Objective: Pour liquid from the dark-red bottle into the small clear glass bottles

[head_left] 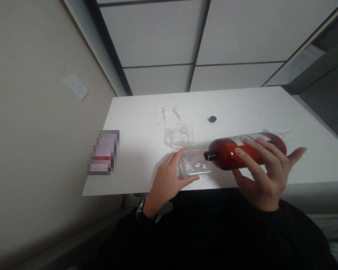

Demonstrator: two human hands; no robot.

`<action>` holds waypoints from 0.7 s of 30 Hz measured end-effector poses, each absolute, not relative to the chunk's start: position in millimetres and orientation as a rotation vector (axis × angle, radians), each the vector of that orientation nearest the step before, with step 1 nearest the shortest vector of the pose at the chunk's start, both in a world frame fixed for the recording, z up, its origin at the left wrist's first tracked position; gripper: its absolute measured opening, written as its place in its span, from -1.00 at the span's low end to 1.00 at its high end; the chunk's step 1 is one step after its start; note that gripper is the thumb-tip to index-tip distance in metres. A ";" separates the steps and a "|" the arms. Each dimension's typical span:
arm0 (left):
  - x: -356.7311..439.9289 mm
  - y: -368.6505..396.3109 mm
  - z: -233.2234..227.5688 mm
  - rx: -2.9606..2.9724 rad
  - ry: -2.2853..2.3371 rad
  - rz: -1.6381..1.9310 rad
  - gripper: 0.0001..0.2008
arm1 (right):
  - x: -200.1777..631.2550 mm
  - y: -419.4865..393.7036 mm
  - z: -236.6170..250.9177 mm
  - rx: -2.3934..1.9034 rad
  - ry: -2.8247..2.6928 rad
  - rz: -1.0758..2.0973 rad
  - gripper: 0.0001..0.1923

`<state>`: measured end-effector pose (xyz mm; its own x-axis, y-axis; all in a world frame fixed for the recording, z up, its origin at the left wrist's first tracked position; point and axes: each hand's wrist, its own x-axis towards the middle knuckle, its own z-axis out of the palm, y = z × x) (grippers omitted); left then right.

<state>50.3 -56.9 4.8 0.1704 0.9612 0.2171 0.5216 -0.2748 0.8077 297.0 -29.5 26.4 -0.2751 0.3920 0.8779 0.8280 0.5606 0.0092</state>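
In the head view, my right hand (266,174) grips a large reddish-brown bottle (228,150) with a white label. The bottle is tipped on its side, its uncapped black neck pointing left. Just below and left of that mouth is a clear plastic container (195,165) near the table's front edge. My left hand (169,174) is closed around the container's left side, thumb in front and fingers behind. Whether liquid is leaving the bottle I cannot tell. Farther back lies a small black cap (212,119), apart from both hands.
Behind the held container stands another clear plastic box (182,135). Two white nozzle-like pieces, one of them a slim nozzle (177,111), lie toward the back of the white table (138,150). A blurred-out phone-shaped object (104,152) rests at the left edge. Crumpled clear plastic (284,135) shows behind the bottle.
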 end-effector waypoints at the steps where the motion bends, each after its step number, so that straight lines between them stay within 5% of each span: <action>1: 50.2 -57.0 4.9 1.879 1.399 0.992 -0.14 | 297.1 -29.6 26.7 -0.994 -1.882 -0.600 -0.36; 21: 49.0 -56.4 5.4 1.882 1.409 0.982 -0.15 | 297.1 -32.1 34.3 -1.042 -1.836 -0.587 -0.25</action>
<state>49.0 -56.4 5.4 0.1691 0.9627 0.2113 0.5309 -0.2695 0.8034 297.1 -32.1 34.3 -0.2237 0.4120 0.8833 0.8479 0.5292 -0.0321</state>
